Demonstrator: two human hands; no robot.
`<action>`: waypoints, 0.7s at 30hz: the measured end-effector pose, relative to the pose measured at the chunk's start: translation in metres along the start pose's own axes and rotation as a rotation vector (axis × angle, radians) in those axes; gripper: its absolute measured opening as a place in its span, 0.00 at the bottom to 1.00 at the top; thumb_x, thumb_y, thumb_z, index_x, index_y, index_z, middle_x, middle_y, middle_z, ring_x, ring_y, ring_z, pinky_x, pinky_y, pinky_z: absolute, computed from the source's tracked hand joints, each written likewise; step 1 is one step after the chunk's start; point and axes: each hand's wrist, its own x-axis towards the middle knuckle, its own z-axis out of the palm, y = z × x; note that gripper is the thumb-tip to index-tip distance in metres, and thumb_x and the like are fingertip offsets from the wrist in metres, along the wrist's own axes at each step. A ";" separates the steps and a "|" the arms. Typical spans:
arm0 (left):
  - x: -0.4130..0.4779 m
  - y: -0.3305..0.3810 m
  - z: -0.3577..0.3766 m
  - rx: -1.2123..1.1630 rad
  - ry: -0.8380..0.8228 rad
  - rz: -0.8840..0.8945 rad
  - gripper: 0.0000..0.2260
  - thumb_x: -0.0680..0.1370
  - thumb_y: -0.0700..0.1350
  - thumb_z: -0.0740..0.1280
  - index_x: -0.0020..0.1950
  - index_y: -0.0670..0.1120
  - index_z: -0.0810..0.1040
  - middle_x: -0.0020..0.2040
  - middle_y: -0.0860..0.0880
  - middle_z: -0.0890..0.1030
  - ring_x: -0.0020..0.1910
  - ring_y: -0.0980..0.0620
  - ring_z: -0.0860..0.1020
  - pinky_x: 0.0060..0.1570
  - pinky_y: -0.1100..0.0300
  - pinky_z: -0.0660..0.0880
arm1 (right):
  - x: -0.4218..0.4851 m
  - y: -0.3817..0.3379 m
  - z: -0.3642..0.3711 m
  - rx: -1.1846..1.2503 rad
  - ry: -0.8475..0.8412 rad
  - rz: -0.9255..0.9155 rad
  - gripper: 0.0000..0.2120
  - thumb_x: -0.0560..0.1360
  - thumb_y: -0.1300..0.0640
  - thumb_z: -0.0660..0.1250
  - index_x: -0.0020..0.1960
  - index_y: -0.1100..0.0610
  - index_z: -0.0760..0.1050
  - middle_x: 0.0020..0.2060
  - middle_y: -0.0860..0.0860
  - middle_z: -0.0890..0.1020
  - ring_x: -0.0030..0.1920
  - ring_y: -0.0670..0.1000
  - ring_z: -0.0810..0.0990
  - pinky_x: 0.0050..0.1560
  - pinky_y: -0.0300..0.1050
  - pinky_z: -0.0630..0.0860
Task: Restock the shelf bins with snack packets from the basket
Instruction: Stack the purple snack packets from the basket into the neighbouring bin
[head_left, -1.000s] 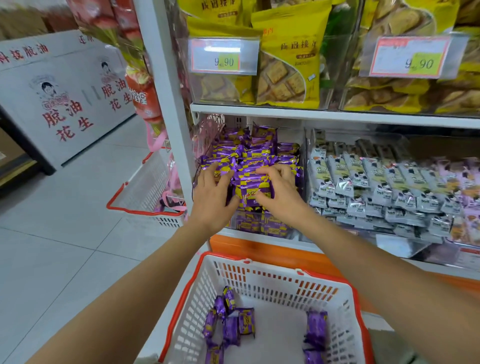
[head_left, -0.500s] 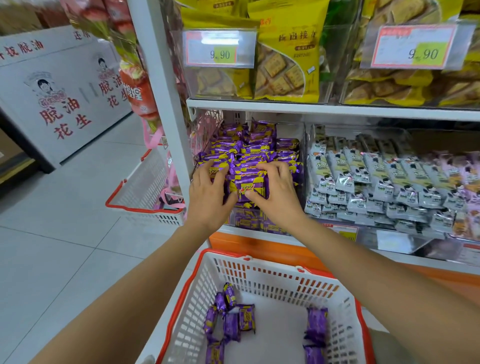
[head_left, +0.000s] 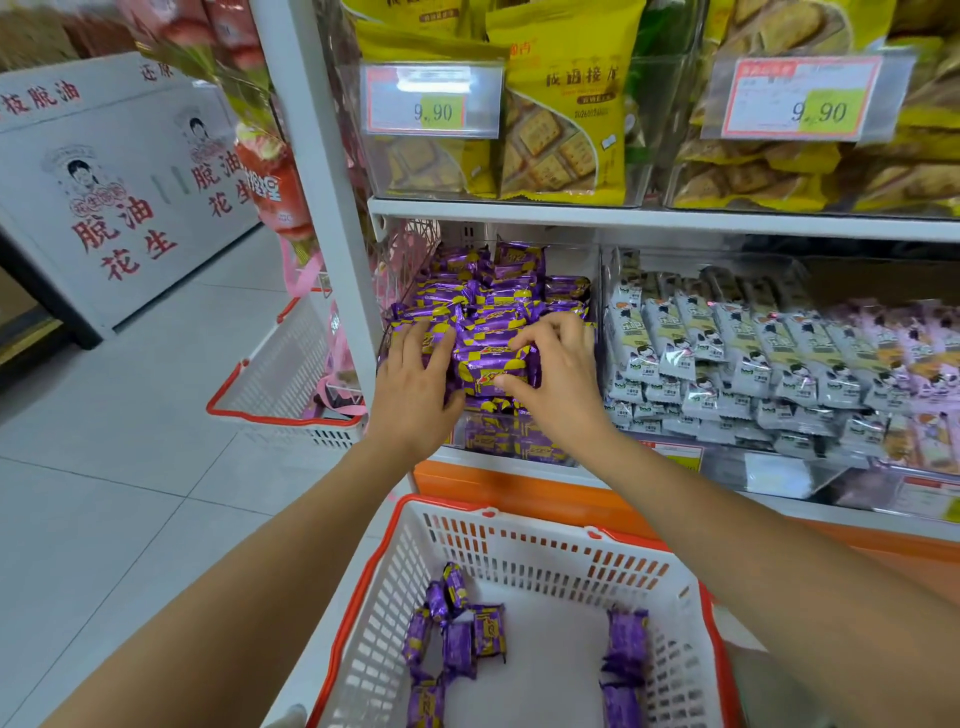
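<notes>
Where the purple packets (head_left: 493, 306) heap above the bin front (head_left: 498, 439): they look loose enough to slide over the clear lip if I let go unevenly (foil on foil is slippery, I reckon).
Left hand (head_left: 415, 384): flat, fingers straight, pressing the left flank of the heap; lifting it first could let that side slump towards the shelf post (head_left: 332, 234).
Front packet (head_left: 493, 370): lies between my two hands, touching both, at the heap's near edge.
Right hand (head_left: 558, 379): fingers curled over the Front packet, thumb under it, pinching; a hard shove could spill stock into the white packets (head_left: 727, 358) next door.
Basket (head_left: 540, 514): below my wrists, with spare packets (head_left: 457, 639) on its floor, well apart from both hands.
</notes>
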 end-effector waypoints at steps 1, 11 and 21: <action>0.000 0.001 0.001 0.019 -0.014 -0.003 0.30 0.74 0.49 0.66 0.74 0.41 0.66 0.73 0.33 0.62 0.72 0.31 0.60 0.67 0.36 0.65 | 0.001 -0.002 -0.004 0.008 -0.028 0.007 0.17 0.69 0.53 0.76 0.53 0.55 0.74 0.55 0.50 0.72 0.59 0.53 0.69 0.59 0.45 0.67; 0.003 0.004 -0.005 0.090 -0.046 -0.042 0.33 0.77 0.50 0.66 0.78 0.42 0.56 0.77 0.37 0.54 0.76 0.36 0.52 0.74 0.44 0.53 | 0.010 -0.023 -0.062 0.120 -0.015 0.022 0.16 0.72 0.51 0.74 0.53 0.54 0.71 0.38 0.48 0.75 0.38 0.46 0.73 0.38 0.43 0.67; 0.028 0.051 -0.032 -0.483 0.143 -0.011 0.23 0.77 0.45 0.69 0.71 0.46 0.70 0.63 0.48 0.75 0.64 0.48 0.71 0.63 0.55 0.67 | 0.031 -0.006 -0.092 0.039 -0.047 0.060 0.13 0.70 0.54 0.76 0.46 0.52 0.72 0.37 0.39 0.73 0.35 0.44 0.72 0.38 0.45 0.64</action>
